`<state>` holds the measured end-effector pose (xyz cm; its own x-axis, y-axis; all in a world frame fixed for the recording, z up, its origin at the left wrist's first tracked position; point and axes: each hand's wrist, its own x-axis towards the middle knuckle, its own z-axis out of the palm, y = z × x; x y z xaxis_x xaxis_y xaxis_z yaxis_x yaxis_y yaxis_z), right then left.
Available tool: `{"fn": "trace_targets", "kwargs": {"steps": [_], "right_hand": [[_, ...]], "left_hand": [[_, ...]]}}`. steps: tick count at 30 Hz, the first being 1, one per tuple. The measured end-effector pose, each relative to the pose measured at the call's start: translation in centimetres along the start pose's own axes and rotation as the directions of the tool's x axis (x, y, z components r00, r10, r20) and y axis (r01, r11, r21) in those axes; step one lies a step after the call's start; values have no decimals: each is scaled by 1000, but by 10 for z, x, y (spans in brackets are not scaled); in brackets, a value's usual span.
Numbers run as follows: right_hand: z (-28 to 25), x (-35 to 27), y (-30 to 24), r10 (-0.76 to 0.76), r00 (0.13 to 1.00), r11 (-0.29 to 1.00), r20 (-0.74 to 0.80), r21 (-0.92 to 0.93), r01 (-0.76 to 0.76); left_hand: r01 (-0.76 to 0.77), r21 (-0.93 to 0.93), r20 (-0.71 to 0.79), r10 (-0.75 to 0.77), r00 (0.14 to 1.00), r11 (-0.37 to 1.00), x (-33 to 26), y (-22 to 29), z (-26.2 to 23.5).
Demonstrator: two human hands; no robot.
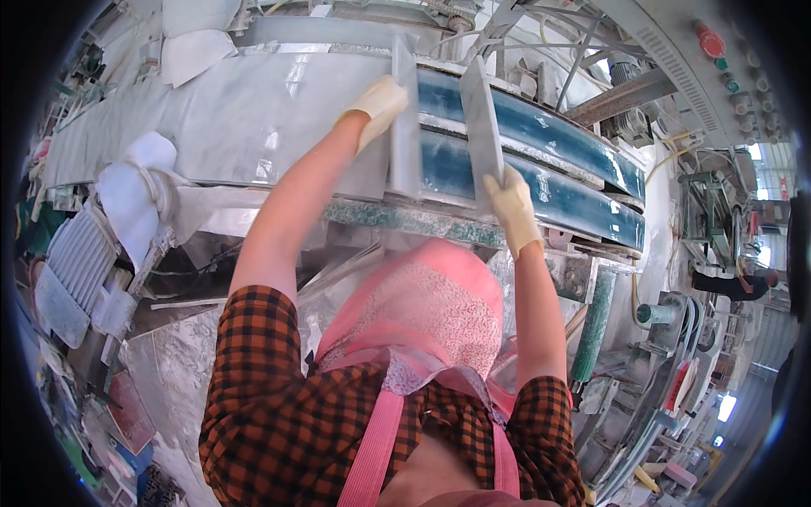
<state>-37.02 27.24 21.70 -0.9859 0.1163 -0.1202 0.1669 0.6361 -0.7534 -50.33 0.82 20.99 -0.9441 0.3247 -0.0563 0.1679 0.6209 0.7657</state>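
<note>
- Slab point(483, 118), flat, pale grey, on edge over glossy blue belts point(549, 118); right cream-gloved hand point(513, 207), grip closed around its near edge.
- Second grey slab point(405, 144), belts' left end; left cream-gloved hand point(380, 106) at it, grip unclear.
- Wet-looking faces could slip, chipping corners.
- Room along belts' right; green-flecked bar point(414, 221) nearside.

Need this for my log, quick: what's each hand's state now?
Left hand: at the left upright slab; grip can't be told.
Right hand: closed, holding the right slab.
</note>
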Motion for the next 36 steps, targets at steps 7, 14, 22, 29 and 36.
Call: {"fn": "trace_targets", "kwargs": {"steps": [7,14,22,29,36], "right_hand": [[21,14,-19,-136,989,986,-57,-105,129],[32,27,-12,-243,970,956,-18,-174,236],[27,16,-11,-243,969,948,-37,-220,230],[46,6,-21,-159,987,868,-31,-481,124],[47,-1,-12,-171,975,925,-141,-364,110]], "left_hand": [[329,-486,-34,-393,919,810,-12,51,43],[283,-520,-25,-346,938,806,-25,68,38],[332,-763,190,-299,935,555,-8,48,50],[427,453,-321,-304,897,782,-9,-4,42],[538,554,-163,-551,818,635,41,11,56]]}}
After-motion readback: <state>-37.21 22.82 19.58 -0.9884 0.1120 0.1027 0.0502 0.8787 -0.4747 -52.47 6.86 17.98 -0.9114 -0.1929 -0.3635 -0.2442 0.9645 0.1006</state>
